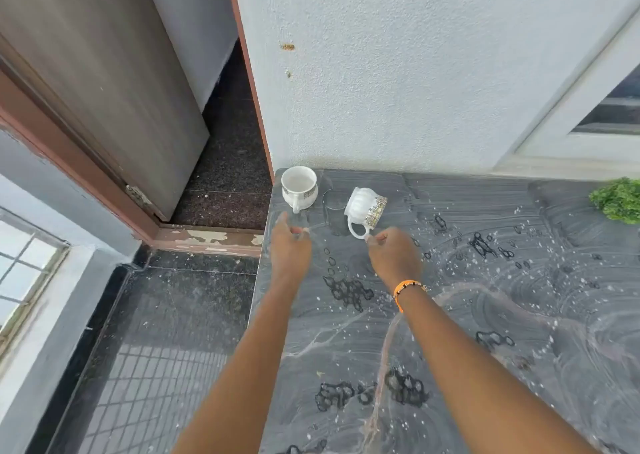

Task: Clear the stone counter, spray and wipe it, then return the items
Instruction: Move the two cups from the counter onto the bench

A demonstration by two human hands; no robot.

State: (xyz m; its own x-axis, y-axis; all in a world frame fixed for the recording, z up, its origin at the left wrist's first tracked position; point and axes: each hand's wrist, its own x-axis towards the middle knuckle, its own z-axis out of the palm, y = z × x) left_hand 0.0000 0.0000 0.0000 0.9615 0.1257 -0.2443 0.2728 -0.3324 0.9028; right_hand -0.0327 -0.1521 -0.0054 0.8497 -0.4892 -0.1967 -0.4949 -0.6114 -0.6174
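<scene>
The grey stone counter (485, 315) is wet, with wipe streaks, droplets and dark patches. A white patterned cup (299, 187) stands upright in its far left corner. A second white cup (366, 208) hangs tilted, mouth to the right, and my right hand (393, 254) pinches its handle. A clear glass (334, 200) stands between the two cups, partly behind the tilted one. My left hand (290, 242) hovers just in front of the upright cup, fingers apart, holding nothing.
A green leafy plant (618, 199) sits at the counter's far right edge. The textured wall runs along the back. The counter's left edge drops to a dark tiled floor (166, 332) and an open doorway with a wooden door (104, 90).
</scene>
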